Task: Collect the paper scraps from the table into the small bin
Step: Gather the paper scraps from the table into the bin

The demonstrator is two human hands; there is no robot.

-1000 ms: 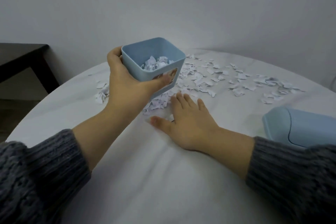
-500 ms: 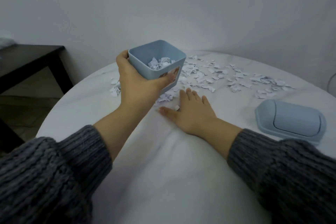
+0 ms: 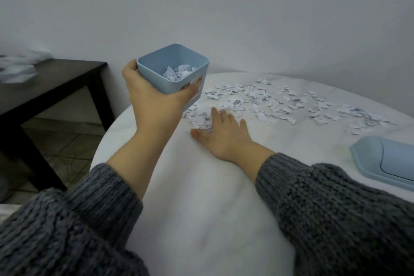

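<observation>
Your left sleeve (image 3: 67, 219), filling the frame at 7 to 8 o'clock, and your right sleeve (image 3: 336, 208), at 4 to 5 o'clock, are dark grey chunky knit, with ribbed cuffs ending on the forearms. Your left hand (image 3: 152, 101) and right hand (image 3: 226, 136) are bare.

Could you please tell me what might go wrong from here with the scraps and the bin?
1. The right hand lies flat by a scrap pile near the edge of the table; the small bin, gripped by the left hand, sits higher than the tabletop, so swept paper might drop to the floor.
2. The bin tilts with scraps inside; more tilt could spill them.
</observation>
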